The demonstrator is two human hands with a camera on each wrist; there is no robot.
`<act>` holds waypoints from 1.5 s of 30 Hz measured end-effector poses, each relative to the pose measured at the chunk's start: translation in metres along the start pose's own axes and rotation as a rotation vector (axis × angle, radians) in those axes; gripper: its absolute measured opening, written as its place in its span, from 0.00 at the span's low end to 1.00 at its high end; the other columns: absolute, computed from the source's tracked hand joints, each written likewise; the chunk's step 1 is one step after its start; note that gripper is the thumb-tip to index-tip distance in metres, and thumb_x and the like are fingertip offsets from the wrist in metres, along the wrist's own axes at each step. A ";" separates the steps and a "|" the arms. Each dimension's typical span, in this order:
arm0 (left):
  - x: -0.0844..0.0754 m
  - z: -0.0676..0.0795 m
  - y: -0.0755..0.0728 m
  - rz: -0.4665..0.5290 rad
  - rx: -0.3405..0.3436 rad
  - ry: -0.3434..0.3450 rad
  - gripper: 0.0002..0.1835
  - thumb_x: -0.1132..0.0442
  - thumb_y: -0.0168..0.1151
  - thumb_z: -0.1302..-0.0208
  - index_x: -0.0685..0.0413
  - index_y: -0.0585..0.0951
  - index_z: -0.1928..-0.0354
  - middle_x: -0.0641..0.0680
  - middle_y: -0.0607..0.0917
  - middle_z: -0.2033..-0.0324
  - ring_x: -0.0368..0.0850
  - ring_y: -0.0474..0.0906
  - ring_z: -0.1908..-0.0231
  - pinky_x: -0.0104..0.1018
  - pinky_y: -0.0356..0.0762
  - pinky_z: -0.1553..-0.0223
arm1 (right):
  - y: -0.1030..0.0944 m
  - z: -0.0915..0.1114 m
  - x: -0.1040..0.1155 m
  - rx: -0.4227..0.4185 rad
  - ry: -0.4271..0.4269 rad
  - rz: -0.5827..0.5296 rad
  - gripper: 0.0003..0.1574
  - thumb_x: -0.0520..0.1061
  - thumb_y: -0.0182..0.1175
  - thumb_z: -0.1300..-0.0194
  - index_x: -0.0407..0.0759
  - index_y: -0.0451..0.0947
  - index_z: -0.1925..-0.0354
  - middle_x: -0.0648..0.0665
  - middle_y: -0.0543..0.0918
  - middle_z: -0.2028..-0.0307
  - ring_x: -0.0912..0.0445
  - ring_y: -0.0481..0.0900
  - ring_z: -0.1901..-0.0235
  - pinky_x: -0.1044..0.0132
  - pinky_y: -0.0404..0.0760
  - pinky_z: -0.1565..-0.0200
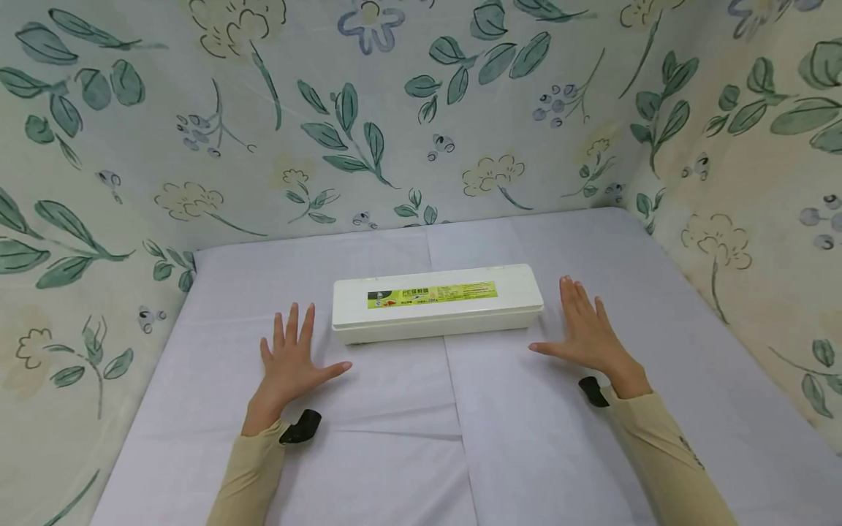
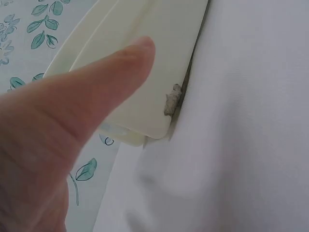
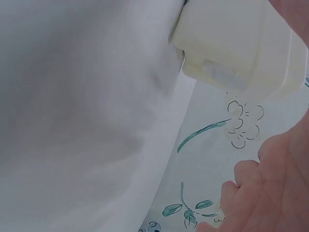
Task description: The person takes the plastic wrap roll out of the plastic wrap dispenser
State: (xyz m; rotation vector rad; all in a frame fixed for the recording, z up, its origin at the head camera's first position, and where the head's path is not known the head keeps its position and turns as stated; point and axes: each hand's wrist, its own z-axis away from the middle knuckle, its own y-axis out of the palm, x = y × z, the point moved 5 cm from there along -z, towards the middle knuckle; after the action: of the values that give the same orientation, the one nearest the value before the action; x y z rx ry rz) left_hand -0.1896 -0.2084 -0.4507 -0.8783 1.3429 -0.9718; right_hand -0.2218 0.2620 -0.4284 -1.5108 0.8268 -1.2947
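Note:
A long white box (image 1: 434,321) of plastic wrap, with a yellow-green label (image 1: 432,294) on its lid, lies across the middle of the table. My left hand (image 1: 289,369) is spread to the left of the box, thumb pointing toward its near left corner. On the other side, my right hand (image 1: 588,340) is spread beside the right end, its thumb just below that corner. Neither hand holds anything. In the left wrist view the thumb (image 2: 111,77) overlaps the box's side, where a small greyish worn patch (image 2: 172,100) shows. The right wrist view shows the box's end (image 3: 227,48) past the palm.
A white cloth (image 1: 388,453) with creases and a seam covers the table. Curtains with leaf and flower prints (image 1: 368,131) hang behind and along both sides. Dark wrist devices (image 1: 301,427) sit at the cuffs of beige sleeves (image 1: 664,453).

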 end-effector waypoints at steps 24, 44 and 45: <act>-0.019 -0.022 0.025 0.307 -0.123 0.117 0.76 0.42 0.76 0.64 0.51 0.28 0.27 0.60 0.34 0.26 0.64 0.28 0.28 0.64 0.36 0.31 | -0.007 0.000 0.000 -0.010 -0.006 -0.025 0.81 0.71 0.65 0.54 0.37 0.23 0.28 0.35 0.30 0.26 0.39 0.31 0.27 0.34 0.33 0.33; -0.030 -0.042 0.034 0.929 -0.102 0.196 0.74 0.69 0.76 0.58 0.35 0.23 0.30 0.56 0.41 0.26 0.50 0.38 0.26 0.53 0.38 0.28 | -0.015 -0.007 0.005 -0.018 -0.023 0.000 0.81 0.71 0.66 0.54 0.37 0.23 0.28 0.35 0.31 0.26 0.40 0.31 0.26 0.35 0.33 0.32; -0.029 -0.042 0.035 0.939 -0.090 0.188 0.74 0.69 0.75 0.58 0.36 0.22 0.30 0.55 0.42 0.26 0.50 0.39 0.26 0.53 0.38 0.28 | -0.015 -0.008 0.005 -0.017 -0.025 -0.002 0.81 0.71 0.66 0.54 0.38 0.23 0.28 0.35 0.31 0.26 0.40 0.31 0.26 0.35 0.33 0.32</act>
State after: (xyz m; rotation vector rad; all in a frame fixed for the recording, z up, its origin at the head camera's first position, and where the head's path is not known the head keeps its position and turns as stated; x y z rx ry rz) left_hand -0.2295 -0.1668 -0.4742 -0.1407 1.7164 -0.2562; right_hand -0.2294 0.2603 -0.4128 -1.5382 0.8220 -1.2704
